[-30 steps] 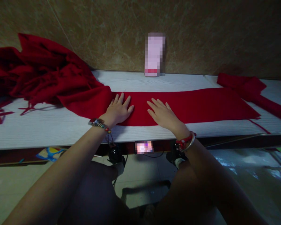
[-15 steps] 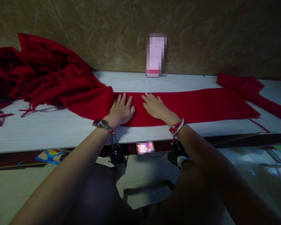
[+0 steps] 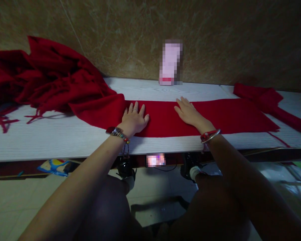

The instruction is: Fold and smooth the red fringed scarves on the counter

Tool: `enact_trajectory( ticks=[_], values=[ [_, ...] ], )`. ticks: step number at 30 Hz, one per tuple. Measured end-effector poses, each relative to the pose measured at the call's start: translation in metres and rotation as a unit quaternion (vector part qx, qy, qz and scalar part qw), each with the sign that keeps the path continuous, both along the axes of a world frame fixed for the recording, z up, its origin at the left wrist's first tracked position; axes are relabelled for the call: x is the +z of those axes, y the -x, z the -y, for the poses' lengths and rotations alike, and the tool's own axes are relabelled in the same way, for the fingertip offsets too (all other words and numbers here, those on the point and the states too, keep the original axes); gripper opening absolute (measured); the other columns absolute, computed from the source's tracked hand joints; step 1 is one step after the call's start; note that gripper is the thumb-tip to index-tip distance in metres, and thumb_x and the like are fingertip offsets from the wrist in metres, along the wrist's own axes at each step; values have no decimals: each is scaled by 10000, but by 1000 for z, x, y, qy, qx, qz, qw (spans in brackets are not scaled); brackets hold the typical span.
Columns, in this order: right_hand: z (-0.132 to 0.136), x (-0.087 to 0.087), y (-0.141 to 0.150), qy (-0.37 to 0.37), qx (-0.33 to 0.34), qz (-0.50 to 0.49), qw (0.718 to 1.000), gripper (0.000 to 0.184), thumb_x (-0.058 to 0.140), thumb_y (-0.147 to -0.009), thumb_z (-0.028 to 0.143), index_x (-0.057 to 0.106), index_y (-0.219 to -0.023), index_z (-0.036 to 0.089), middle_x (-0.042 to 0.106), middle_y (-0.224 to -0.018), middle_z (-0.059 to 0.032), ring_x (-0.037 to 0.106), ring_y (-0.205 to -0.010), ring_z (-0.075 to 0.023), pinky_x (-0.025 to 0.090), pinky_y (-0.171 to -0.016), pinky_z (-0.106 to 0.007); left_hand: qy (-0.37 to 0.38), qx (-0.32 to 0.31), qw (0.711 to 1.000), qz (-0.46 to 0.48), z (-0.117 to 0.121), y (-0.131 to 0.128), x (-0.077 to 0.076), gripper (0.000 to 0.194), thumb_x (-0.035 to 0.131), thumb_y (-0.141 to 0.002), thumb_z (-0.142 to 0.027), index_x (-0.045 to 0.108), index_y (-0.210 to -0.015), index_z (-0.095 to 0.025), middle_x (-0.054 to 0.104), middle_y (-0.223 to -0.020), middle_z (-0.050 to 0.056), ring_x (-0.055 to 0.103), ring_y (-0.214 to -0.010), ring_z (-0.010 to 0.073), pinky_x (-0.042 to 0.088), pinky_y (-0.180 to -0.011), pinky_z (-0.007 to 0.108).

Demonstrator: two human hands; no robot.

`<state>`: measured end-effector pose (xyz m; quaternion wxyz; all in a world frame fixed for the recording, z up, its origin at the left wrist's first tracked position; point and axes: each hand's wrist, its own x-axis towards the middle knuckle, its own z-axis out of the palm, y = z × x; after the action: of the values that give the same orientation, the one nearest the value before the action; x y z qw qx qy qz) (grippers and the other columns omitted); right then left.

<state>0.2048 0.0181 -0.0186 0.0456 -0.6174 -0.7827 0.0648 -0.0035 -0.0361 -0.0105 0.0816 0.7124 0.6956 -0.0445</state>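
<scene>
- Nearest, below the near edge of the white bench (image 3: 52, 144), a small lit rectangle (image 3: 156, 160) is seen, blurred, near the middle; a blue packet (image 3: 55, 167) is seen farther left.
- On the bench, the left hand (image 3: 134, 121) is laid palm down, spread wide, towards the left end of a flat red cloth (image 3: 163, 120); nothing is gripped by it. Its place on the cloth is almost unchanged from half a second ago.
- The right hand (image 3: 192, 115) is also laid palm down and open, its tips at the cloth's far edge. It has been slid to the right: the gap between the hands, narrow half a second ago, is now clearly widened.
- By this, it is judged, the cloth is being smoothed rightward while its left part is steadied; the stretch between the hands already looks flat.
- The cloth's long axis is set left to right, nearly parallel to the bench's near edge. Its slanted end is pointed right, the near corner reaching farthest; its left end is lost at a loose red heap (image 3: 52, 83). Whether these are one piece cannot be told.
- Beside the right end, a folded red piece (image 3: 259, 95) is laid, its narrow tail directed near and right.
- At the bench's far edge, a pink object (image 3: 171, 62), blurred, is stood by the marbled surface (image 3: 228, 47).
</scene>
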Motion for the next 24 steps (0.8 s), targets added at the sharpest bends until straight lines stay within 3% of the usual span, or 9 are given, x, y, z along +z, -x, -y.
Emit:
enact_trajectory(
  ticks=[4,7,13,20,24],
  values=[
    [6,-4,21,9,126,-13,992,546,282,-938,343,289,-1456,170,190,-1552,-85,121,-1421,-256,149,-1136,-505,-30,24,999,13,-3,-12,2,600,163,-949,-444,176,-1480,-165,137,-1554,128,96,-1420,303,195,-1129,466],
    [5,-9,20,3,146,-12,989,528,260,-940,364,302,-1449,231,228,-1542,-58,175,-1412,-252,163,-1121,-545,-68,12,997,30,-7,-21,0,575,180,-950,-409,193,-1477,-180,106,-1562,107,57,-1423,302,164,-1134,482],
    [-6,-6,-23,31,55,44,997,561,225,-939,391,268,-1467,205,198,-1552,-69,156,-1412,-276,164,-1132,-509,-47,11,998,48,-16,-25,-8,569,179,-940,-421,228,-1469,-220,137,-1557,98,79,-1415,347,135,-1106,586],
    [-19,-1,-95,59,-98,120,986,644,183,-921,463,198,-1479,142,185,-1547,-144,169,-1406,-305,134,-1105,-580,-36,12,998,42,-16,-25,-7,577,169,-934,-425,213,-1472,-222,121,-1561,94,67,-1416,345,138,-1105,586],
    [-26,0,-129,36,-126,142,981,629,179,-920,463,268,-1460,153,216,-1539,-145,179,-1406,-308,153,-1094,-588,-30,13,999,36,-17,-25,-6,581,160,-932,-427,210,-1473,-221,118,-1562,94,68,-1417,346,143,-1101,593]
  ],
)
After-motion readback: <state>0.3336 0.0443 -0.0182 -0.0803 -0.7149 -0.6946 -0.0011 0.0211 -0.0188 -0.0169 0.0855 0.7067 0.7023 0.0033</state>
